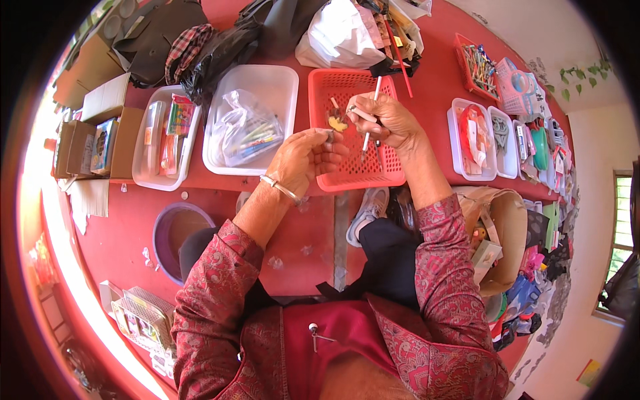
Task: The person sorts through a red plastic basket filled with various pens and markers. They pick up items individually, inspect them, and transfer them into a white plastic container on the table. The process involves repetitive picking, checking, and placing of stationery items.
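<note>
My right hand (390, 120) is closed over the red plastic basket (363, 181). Its fingers hold a slim white stick with a dark lower end (366, 141), like a pen or brush; a small pale block-shaped piece (362, 115) is also at its fingertips. My left hand (308, 157), with a bangle at the wrist, is at the basket's left edge. Its thumb and forefinger pinch a small greyish piece (330, 136) too small to name; the other fingers curl loosely. Between the hands, a yellow and dark item (337, 124) shows inside the basket.
Left of the basket stand a white tray with a plastic bag of pens (250, 137) and a tray of packets (177, 127). Rightward are a tray with a red-and-clear package (473, 143) and a basket of pencils (477, 63). A purple tub (160, 230) sits lower left; a carton (503, 250) lower right.
</note>
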### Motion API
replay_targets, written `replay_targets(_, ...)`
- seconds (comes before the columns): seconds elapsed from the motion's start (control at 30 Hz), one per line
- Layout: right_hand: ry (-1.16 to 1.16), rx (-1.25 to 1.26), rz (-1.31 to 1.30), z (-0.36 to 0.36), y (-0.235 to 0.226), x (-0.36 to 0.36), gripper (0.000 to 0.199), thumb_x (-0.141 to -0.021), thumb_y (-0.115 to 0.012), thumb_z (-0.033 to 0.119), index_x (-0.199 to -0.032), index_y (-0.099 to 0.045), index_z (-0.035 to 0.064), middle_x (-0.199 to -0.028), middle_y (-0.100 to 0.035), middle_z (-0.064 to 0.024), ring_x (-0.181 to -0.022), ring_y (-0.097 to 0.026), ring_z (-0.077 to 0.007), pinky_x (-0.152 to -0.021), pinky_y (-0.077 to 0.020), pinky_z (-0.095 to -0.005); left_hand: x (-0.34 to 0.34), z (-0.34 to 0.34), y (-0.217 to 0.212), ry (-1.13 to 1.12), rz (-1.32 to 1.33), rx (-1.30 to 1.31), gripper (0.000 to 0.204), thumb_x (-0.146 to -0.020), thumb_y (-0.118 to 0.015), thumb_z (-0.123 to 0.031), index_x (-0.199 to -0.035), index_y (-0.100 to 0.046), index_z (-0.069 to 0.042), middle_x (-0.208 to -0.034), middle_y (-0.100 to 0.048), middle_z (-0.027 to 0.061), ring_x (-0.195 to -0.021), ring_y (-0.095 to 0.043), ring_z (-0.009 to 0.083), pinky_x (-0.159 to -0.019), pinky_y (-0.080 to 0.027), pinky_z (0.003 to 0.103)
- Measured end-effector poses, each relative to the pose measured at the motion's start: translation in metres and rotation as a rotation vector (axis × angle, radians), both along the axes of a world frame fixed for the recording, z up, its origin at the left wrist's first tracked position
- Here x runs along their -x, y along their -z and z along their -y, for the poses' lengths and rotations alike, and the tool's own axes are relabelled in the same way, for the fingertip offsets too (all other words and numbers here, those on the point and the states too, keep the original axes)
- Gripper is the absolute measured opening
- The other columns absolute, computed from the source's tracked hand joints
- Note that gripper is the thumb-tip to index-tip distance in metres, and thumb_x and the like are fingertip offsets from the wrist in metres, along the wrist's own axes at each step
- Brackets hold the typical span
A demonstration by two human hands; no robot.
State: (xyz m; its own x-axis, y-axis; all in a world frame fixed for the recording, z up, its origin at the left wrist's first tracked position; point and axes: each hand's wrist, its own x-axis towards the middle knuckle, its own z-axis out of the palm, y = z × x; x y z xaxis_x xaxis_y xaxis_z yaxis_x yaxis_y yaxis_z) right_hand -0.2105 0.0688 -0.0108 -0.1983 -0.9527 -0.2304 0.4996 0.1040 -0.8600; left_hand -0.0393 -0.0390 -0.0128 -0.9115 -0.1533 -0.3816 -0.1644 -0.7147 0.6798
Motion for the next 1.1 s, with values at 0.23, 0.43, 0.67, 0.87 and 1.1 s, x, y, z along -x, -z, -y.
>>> replay_targets(0.23,0.040,-0.033,-0.001,-0.001,-0.010,0.001,0.020,-0.082,-0.055,0.022,-0.078,-0.052,0.0027,-0.053,-0.043,0.0029,-0.039,-0.033,-0.0001,-0.032,-0.0191,-0.0130,-0.001,0.000,0.003,-0.010,-0.026,-0.151,0.023,-0.083,-0.041,-0.014,-0.094,-0.052,0.003,-0.082,-0.058,0.0092,-0.069,-0.054,0.0129,-0.063,-0.046,0.024)
replay_targets(0.43,-0.087,-0.103,-0.383,-0.008,-0.020,0.009,0.010,-0.072,-0.057,0.009,-0.079,-0.055,0.0039,-0.066,-0.053,-0.0011,-0.047,-0.040,-0.0026,-0.039,-0.0270,-0.0158,0.000,0.000,0.009,-0.153,-0.031,-0.033,0.017,-0.081,-0.044,-0.007,-0.094,-0.052,0.003,-0.082,-0.057,0.0098,-0.068,-0.053,0.0125,-0.062,-0.045,0.023)
replay_targets(0.67,-0.075,-0.221,-0.948,-0.004,0.012,0.026,0.024,-0.066,-0.048,0.004,-0.089,-0.057,0.0005,-0.065,-0.055,-0.0036,-0.055,-0.050,-0.0094,-0.047,-0.0393,-0.0241,0.001,-0.001,0.006,-0.243,0.097,0.241,0.056,-0.078,-0.046,-0.002,-0.127,-0.020,0.006,-0.098,-0.055,0.0157,-0.072,-0.055,0.0154,-0.062,-0.046,0.024)
replay_targets(0.87,0.250,-0.556,-0.670,-0.022,0.077,0.071,0.017,-0.071,-0.043,0.004,-0.084,-0.052,0.0001,-0.064,-0.056,-0.0038,-0.048,-0.048,-0.0083,-0.040,-0.0366,-0.0197,-0.004,-0.002,0.005,-0.268,0.182,0.278,0.054,-0.078,-0.046,-0.003,-0.126,-0.024,0.002,-0.097,-0.055,0.0150,-0.068,-0.055,0.0161,-0.059,-0.046,0.024)
replay_targets(1.1,0.522,-0.746,-0.500,-0.037,0.156,0.085,0.014,-0.071,-0.045,0.006,-0.074,-0.056,-0.0012,-0.058,-0.056,-0.0085,-0.041,-0.047,-0.0106,-0.035,-0.0350,-0.0257,-0.006,-0.003,0.013,-0.165,0.195,0.251,0.057,-0.073,-0.049,-0.004,-0.124,-0.026,0.003,-0.098,-0.053,0.0141,-0.070,-0.054,0.0160,-0.061,-0.045,0.026)
